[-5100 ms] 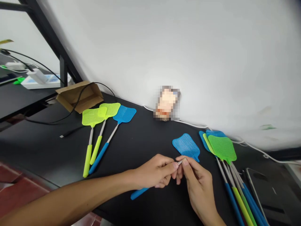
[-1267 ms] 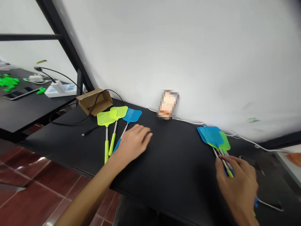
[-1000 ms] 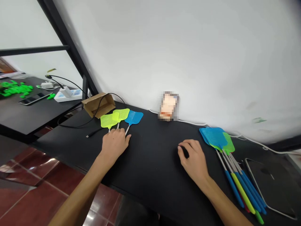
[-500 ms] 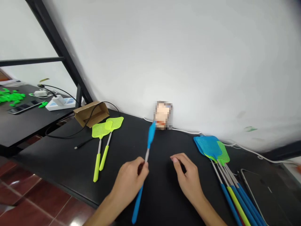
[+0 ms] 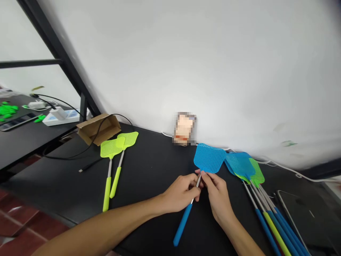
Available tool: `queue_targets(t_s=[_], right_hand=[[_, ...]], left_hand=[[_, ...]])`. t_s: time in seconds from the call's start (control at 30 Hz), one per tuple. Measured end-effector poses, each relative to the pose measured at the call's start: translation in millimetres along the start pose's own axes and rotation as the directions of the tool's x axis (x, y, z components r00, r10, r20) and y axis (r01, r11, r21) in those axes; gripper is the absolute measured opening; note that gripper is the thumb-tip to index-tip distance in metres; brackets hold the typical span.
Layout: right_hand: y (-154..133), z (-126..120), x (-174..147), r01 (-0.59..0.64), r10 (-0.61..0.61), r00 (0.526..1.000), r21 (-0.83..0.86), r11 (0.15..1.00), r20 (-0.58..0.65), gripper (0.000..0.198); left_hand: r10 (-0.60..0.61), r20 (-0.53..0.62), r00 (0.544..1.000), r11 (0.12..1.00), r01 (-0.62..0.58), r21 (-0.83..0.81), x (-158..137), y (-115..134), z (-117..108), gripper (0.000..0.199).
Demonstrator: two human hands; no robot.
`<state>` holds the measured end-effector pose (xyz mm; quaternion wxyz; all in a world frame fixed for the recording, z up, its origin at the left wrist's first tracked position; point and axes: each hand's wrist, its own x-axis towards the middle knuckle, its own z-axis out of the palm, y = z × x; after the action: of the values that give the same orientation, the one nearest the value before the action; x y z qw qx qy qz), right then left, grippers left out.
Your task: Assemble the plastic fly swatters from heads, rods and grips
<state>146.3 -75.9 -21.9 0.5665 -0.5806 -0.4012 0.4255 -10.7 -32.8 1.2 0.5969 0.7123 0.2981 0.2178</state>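
A blue fly swatter (image 5: 209, 158) is held in both hands above the black table, its mesh head turned flat toward me. My left hand (image 5: 183, 192) is closed around the metal rod, just above the blue handle. Higher up, my right hand (image 5: 217, 192) pinches the neck where rod and head meet. To the left lie two yellow-green fly swatters (image 5: 110, 148), their heads overlapping. On the right rests a pile of blue and green fly swatters (image 5: 241, 163), heads stacked and handles toward me.
An open cardboard box (image 5: 99, 129) stands at the back left beside a black cable (image 5: 90, 167). A blurred-out upright item (image 5: 184, 128) leans against the wall. At the right lies a dark flat device (image 5: 301, 217). A power strip (image 5: 64, 116) sits on the neighbouring table.
My left hand has carried the blue fly swatter to the right, and its head has turned from edge-on to face-on. My right hand has closed on its neck.
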Motion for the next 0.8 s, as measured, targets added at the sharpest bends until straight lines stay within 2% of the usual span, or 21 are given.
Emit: queue_targets(t_s=[0.07,0.13,0.23,0.43,0.67,0.73,0.8], right_hand=[[-1,0,-2,-0.009,0.008,0.999,0.006,1.0,0.033,0.033],[-1,2,-4,-0.026,0.026,0.998,0.013,1.0,0.059,0.033],[2,4,-8,-0.049,0.044,0.997,0.073,0.996,0.066,0.029],[11,5,-16,-0.042,0.034,0.998,0.15,0.988,0.054,0.019],[-2,5,-16,-0.107,0.072,0.987,0.257,0.961,0.142,0.03],[-6,3,-15,-0.129,0.083,0.981,0.269,0.954,0.176,0.03],[-10,2,-16,-0.127,0.081,0.975,0.218,0.968,0.206,0.029]], left_hand=[[-0.018,0.029,0.999,0.985,0.023,-0.171,0,-4,-4,0.018],[-0.008,0.035,0.999,0.967,0.016,-0.254,-3,-6,-9,0.03],[0.023,0.029,0.999,0.965,-0.015,-0.262,-5,-8,-13,0.038],[-0.037,0.046,0.998,0.938,0.051,-0.343,-5,-9,-14,0.034],[-0.037,0.083,0.996,0.906,0.069,-0.417,-6,-10,-14,0.036],[-0.043,0.054,0.998,0.898,0.063,-0.436,-5,-10,-12,0.036],[-0.049,-0.04,0.998,0.894,0.026,-0.448,-5,-11,-11,0.035]])
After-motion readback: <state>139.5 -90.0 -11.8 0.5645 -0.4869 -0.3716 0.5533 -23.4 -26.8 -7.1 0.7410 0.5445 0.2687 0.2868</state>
